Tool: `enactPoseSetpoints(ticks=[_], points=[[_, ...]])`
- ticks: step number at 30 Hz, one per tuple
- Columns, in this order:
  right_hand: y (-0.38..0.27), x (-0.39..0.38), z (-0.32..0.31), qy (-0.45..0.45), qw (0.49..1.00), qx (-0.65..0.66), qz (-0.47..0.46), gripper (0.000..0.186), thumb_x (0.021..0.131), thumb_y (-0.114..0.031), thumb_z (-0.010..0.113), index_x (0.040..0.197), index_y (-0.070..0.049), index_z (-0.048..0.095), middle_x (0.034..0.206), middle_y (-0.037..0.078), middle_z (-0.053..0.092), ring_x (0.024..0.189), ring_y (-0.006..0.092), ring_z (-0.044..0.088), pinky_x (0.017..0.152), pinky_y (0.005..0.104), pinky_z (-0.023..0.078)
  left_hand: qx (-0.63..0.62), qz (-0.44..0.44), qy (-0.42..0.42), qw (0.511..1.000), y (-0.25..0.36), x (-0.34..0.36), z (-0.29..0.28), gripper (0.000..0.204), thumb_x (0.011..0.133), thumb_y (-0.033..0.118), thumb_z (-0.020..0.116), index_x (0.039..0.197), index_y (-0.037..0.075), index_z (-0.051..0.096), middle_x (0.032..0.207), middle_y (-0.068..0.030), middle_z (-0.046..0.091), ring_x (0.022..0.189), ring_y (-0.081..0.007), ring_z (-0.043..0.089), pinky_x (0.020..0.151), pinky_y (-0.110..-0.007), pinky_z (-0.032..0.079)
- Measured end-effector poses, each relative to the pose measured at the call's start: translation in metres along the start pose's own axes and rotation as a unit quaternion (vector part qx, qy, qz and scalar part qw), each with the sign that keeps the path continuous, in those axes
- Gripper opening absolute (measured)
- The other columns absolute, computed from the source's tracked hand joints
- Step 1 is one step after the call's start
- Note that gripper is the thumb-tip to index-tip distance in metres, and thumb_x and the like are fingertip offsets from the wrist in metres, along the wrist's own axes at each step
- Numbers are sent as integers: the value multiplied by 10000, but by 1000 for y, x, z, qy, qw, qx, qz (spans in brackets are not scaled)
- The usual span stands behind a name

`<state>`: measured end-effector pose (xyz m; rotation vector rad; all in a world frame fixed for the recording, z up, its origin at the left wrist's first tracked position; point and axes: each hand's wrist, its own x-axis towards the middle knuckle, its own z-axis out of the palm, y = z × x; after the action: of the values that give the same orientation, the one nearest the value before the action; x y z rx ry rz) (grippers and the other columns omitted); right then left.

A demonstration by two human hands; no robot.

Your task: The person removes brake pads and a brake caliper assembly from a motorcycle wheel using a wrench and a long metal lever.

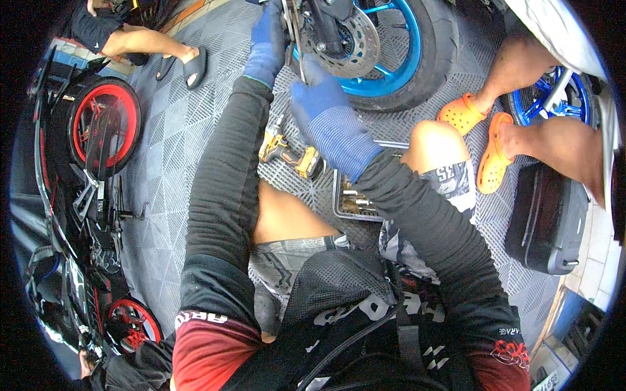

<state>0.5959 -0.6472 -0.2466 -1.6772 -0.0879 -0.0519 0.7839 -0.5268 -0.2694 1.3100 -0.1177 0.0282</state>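
My right hand [326, 120], in a blue knit-cuffed glove, is closed around the lower end of a thin metal bar-like tool [297, 49]. The bar runs up beside the dark fork of a motorcycle wheel with a blue rim [412, 39]; its exact kind is unclear. Next to the fork sits a drilled brake disc [366, 49]. My left hand [265, 49], gloved the same way, closes at the upper edge against dark and silver parts beside the bar; what it grips is hidden. Below my hands lies a yellow and black cordless drill [279, 151].
An open tool case [338, 195] lies by my right knee. A person in orange clogs [493, 156] is at the right, near a black hard case [546, 218] and another blue wheel [574, 98]. A red-wheeled motorcycle [91, 182] stands left. Another person's sandalled foot [194, 68] is at the upper left.
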Motion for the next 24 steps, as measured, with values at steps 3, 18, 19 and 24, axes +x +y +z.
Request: enactPoseSetpoints(ticks=[3, 18, 19, 24], points=[[8, 16, -12, -43, 998, 21, 44, 230, 966, -109, 518, 1179, -24, 532, 738, 121, 544, 628, 230, 584, 549, 374, 467, 156, 114, 58, 979, 1, 1, 1, 530, 1077, 504, 441, 1266, 66, 674, 1139, -139, 714, 1018, -261, 650, 910, -378, 502], [-7, 22, -54, -145, 986, 8, 83, 248, 937, -127, 482, 1117, 21, 567, 621, 96, 563, 457, 224, 593, 428, 365, 531, 313, 303, -35, 900, -9, 25, -28, 503, 1069, 493, 456, 1234, 77, 688, 1050, -79, 728, 914, -168, 698, 868, -323, 558], [-4, 23, -57, -153, 985, 6, 82, 258, 942, -132, 483, 1130, 23, 566, 622, 98, 567, 447, 223, 588, 423, 365, 525, 164, 113, -57, 978, -8, 21, -21, 490, 1077, 466, 447, 1223, 67, 691, 1031, -76, 725, 901, -169, 697, 849, -320, 556], [-7, 24, -69, -187, 979, 18, 74, 267, 952, -140, 495, 1157, 18, 562, 619, 97, 568, 438, 217, 584, 408, 362, 506, 100, 119, -53, 986, 2, 8, -4, 470, 1063, 458, 469, 1195, 65, 690, 982, -68, 724, 844, -160, 691, 775, -306, 558]])
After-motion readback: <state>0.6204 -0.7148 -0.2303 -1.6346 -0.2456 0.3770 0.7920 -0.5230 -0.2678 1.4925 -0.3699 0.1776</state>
